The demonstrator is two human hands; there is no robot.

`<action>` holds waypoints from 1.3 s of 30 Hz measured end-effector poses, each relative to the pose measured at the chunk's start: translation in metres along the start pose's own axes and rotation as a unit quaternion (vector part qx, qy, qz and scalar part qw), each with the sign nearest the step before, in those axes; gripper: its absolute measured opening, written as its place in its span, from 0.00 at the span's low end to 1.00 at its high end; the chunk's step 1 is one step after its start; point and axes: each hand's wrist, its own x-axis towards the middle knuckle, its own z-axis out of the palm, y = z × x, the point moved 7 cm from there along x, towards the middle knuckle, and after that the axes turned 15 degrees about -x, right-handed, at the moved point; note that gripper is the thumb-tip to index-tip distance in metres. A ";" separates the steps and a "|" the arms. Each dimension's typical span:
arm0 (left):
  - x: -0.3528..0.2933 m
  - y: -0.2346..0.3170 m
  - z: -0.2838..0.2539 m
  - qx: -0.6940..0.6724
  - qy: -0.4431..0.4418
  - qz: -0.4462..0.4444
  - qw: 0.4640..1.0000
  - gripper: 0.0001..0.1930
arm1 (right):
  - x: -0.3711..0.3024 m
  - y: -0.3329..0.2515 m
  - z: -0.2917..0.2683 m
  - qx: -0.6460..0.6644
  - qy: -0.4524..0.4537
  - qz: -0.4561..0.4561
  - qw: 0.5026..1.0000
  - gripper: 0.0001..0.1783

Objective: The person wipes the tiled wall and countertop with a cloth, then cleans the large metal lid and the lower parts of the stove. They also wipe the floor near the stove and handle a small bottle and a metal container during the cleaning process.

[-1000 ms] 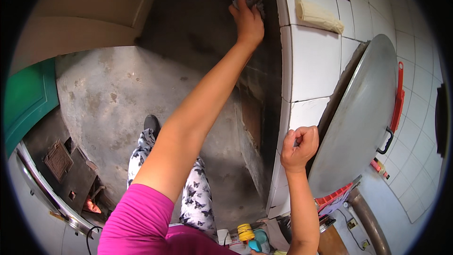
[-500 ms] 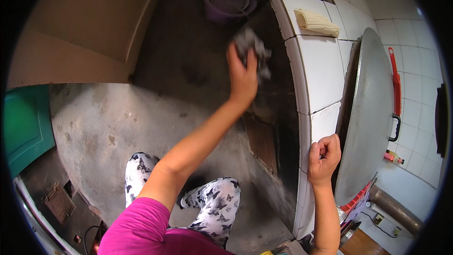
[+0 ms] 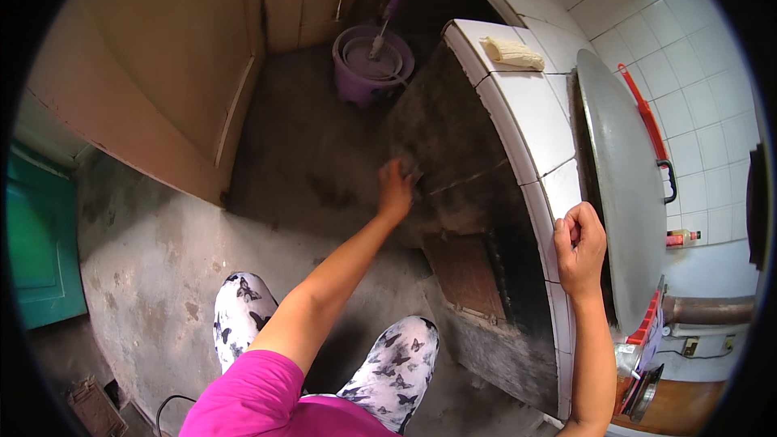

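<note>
Holding a grey cloth (image 3: pixel 411 170) low beside the tiled desk (image 3: pixel 526 117)

The left hand (image 3: pixel 394 190) reached out and down, its fingers bent around the cloth, which sat in shadow near the desk's dark side wall (image 3: pixel 453 137); whether the cloth touched the wall could not be told. The right hand (image 3: pixel 581 251) was curled into a loose fist at the desk's edge; whether anything was inside did not show.

Good work here, in my judgement, called for the cloth laid flat under the fingers, even pressure and overlapping strokes, with a lighter touch around the brown hatch (image 3: pixel 463 275), where a rough rim could snag. The right hand would have served best as a prop, clear of the big metal lid (image 3: pixel 619 194) just beside it.

Counted outward, there were two hands, one grey cloth, one hatch, one lid with one black handle (image 3: pixel 672 182) in view, one cream roll (image 3: pixel 514 54) on the desk, one purple bucket (image 3: pixel 356 91) with one stick (image 3: pixel 394 6) rising from it, and one red strip (image 3: pixel 645 109) beyond the lid. At least one bottle (image 3: pixel 686 236) lay there too; small things (image 3: pixel 643 392) at the lower right were too crowded to count.
</note>
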 end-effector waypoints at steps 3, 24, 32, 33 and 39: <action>0.011 0.011 -0.018 -0.022 0.047 0.006 0.999 0.25 | -0.002 0.000 0.000 -0.007 -0.004 0.007 1.000 0.12; -0.024 -0.060 0.011 -0.059 0.094 -0.216 0.970 0.25 | -0.002 0.009 0.009 0.021 -0.039 0.053 0.998 0.15; 0.042 0.203 0.025 -0.198 0.071 0.200 0.957 0.22 | -0.014 0.016 -0.004 -0.016 -0.028 0.046 0.998 0.15; 0.040 0.204 0.029 -0.159 0.068 0.265 0.949 0.24 | -0.015 0.016 -0.005 -0.015 -0.018 0.045 0.999 0.15; -0.011 -0.023 0.021 -0.042 0.045 -0.011 0.998 0.28 | -0.012 0.020 0.006 -0.002 -0.022 0.035 0.999 0.14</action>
